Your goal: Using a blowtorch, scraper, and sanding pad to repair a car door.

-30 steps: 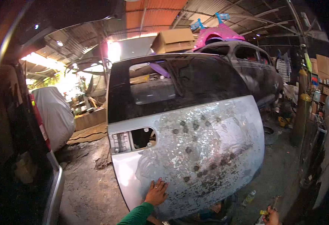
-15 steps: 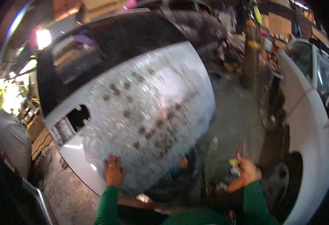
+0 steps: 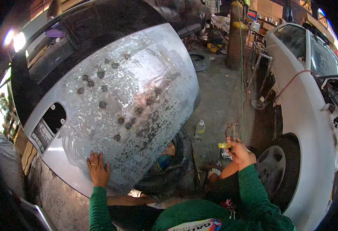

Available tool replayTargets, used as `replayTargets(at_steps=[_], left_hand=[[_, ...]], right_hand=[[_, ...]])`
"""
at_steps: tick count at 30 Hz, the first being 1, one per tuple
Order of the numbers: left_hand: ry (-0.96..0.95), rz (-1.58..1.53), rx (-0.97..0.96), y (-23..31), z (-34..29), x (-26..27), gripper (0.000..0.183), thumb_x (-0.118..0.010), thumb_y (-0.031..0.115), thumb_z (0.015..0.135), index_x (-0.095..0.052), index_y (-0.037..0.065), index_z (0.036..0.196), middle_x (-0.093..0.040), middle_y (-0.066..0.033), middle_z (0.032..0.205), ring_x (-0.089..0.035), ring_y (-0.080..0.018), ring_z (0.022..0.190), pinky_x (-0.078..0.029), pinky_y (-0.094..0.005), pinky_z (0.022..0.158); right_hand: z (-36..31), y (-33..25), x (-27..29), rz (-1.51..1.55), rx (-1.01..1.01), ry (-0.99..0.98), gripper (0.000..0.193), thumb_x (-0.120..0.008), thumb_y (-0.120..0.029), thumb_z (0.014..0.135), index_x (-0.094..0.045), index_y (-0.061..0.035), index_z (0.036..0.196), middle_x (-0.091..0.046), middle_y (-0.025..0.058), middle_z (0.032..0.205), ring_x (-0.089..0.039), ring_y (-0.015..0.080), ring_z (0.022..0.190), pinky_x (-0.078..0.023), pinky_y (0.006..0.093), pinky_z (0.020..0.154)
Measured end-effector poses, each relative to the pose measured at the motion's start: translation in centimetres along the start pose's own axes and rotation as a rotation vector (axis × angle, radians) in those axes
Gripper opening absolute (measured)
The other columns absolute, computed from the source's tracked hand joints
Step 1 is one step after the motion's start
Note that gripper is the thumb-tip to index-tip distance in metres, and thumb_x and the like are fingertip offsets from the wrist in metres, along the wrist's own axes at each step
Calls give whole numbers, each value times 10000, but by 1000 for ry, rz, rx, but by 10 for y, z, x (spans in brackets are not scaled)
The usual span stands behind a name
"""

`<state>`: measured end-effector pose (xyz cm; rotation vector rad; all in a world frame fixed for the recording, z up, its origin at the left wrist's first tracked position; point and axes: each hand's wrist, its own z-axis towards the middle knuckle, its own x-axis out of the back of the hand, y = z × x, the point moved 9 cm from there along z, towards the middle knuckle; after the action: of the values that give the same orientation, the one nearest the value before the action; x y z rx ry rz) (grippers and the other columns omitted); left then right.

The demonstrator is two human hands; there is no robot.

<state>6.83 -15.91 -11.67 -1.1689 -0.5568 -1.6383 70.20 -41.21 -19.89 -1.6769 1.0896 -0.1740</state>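
A silver-grey car door panel (image 3: 138, 96) stretches across the left and middle, tilted in front of me. Its patchy, bare-looking metal carries several dark round spots (image 3: 102, 104). My left hand (image 3: 99, 169) lies flat on the panel's lower part, fingers stretched, with a ring on one finger. Out to the right, away from the door, my right hand (image 3: 239, 152) is closed around a small tool with a yellow part (image 3: 224, 145) at the fingertips. A brownish upright piece shows just above those fingers; whether it belongs to the tool I cannot tell.
A white car (image 3: 309, 107) with a front wheel (image 3: 273, 163) stands close on the right. Below the door lies a tire (image 3: 182, 154). A clear bottle (image 3: 200, 129) stands on the floor. Farther back are a tall cylinder (image 3: 235, 42), a hanging green hose (image 3: 242, 92) and another tire (image 3: 197, 61).
The whole view has shifted, so door, bottle and both hands appear farther left and mostly higher. My left hand stays flat on the door; my right hand stays closed.
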Motion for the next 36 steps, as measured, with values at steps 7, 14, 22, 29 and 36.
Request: replayTargets(at_steps=[7, 14, 22, 29, 36], left_hand=[[-36, 1, 15, -2, 0, -4, 651, -681, 297, 970, -522, 8, 1532, -479, -226, 1565, -235, -395, 1610, -171, -635, 1305], [-30, -53, 18, 0, 5, -1, 662, -688, 307, 954, -532, 9, 1525, -497, -227, 1552, -251, -405, 1603, -168, -642, 1303], [17, -37, -2, -3, 2, -2, 665, -697, 317, 933, -552, 6, 1502, -508, -234, 1532, -269, -413, 1593, -168, -657, 1294], [-7, -44, 19, -1, 4, -2, 680, -712, 316, 922, -541, 13, 1508, -487, -215, 1532, -267, -396, 1593, -180, -659, 1290], [-35, 34, 5, -10, -4, -11, 725, -676, 396, 959, -494, 41, 1564, -455, -213, 1587, -231, -397, 1610, -148, -651, 1300]], right_hand=[[3, -1, -1, -91, 12, 19, 150, -740, -130, 972, -662, -113, 1099, -690, 50, 831, -629, 185, 538, -481, 282, 433], [14, 1, 3, -86, 40, -45, 148, -762, -148, 966, -685, -140, 1093, -700, 34, 894, -645, 180, 554, -502, 300, 440], [14, 2, 2, -72, 34, 15, 130, -740, -134, 993, -683, -114, 1108, -693, 31, 906, -644, 179, 561, -504, 301, 443], [8, -3, 3, -33, 34, 2, 48, -723, -79, 991, -707, -71, 1036, -697, 82, 917, -651, 204, 582, -541, 313, 456], [6, -2, -3, -44, 8, -86, 177, -772, -108, 956, -682, -73, 1104, -700, 83, 946, -642, 206, 571, -533, 296, 432]])
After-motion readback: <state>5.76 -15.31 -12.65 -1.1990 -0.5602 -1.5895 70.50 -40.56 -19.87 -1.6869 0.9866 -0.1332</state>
